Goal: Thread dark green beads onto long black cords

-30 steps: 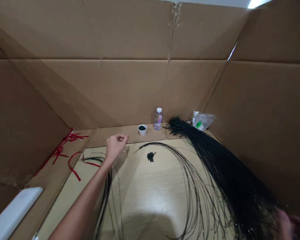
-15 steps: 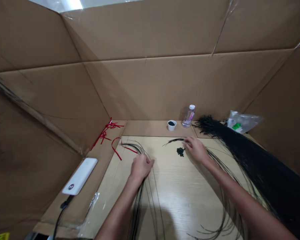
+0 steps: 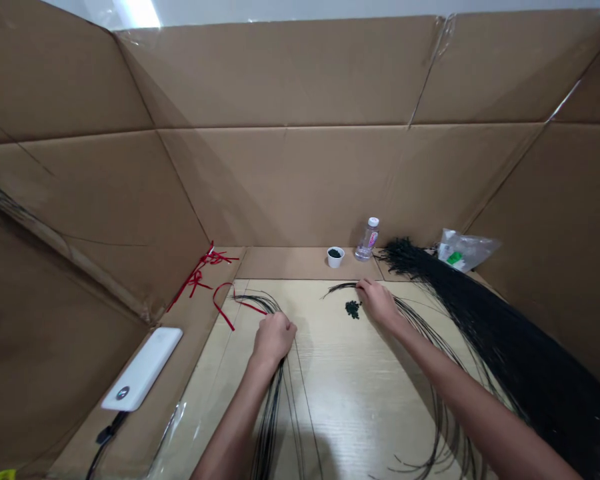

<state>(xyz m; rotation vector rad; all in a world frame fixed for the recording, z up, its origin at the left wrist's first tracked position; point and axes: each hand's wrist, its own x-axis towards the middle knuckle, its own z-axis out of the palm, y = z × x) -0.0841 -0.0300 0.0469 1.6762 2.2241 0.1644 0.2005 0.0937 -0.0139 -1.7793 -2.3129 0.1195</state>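
My left hand point(image 3: 275, 335) is closed around a bundle of thin dark strands point(image 3: 269, 417), whose ends curve out beyond the fingers. A few strands hang apart from that bundle. Farther right, my right hand point(image 3: 377, 300) pinches a second bundle of dark strands point(image 3: 343, 287), with short tips sticking out to the left and the long part looping back under the forearm. Small dark green beads or pieces point(image 3: 353, 309) lie in a little pile just below my right fingers. A loose red ribbon point(image 3: 223, 315) crosses the strand ends near my left hand.
A thick black sheaf of strands point(image 3: 505, 347) runs along the right side. At the back stand a white cup point(image 3: 335, 258) of dark bits and a small clear bottle point(image 3: 367, 240). Red ribbons point(image 3: 197, 277) and a white power bank point(image 3: 143, 368) lie left. Cardboard walls point(image 3: 280, 187) surround the table.
The view has shifted slightly, so the table's items sit a little lower and more to the left. Both hands keep their holds on the strands.
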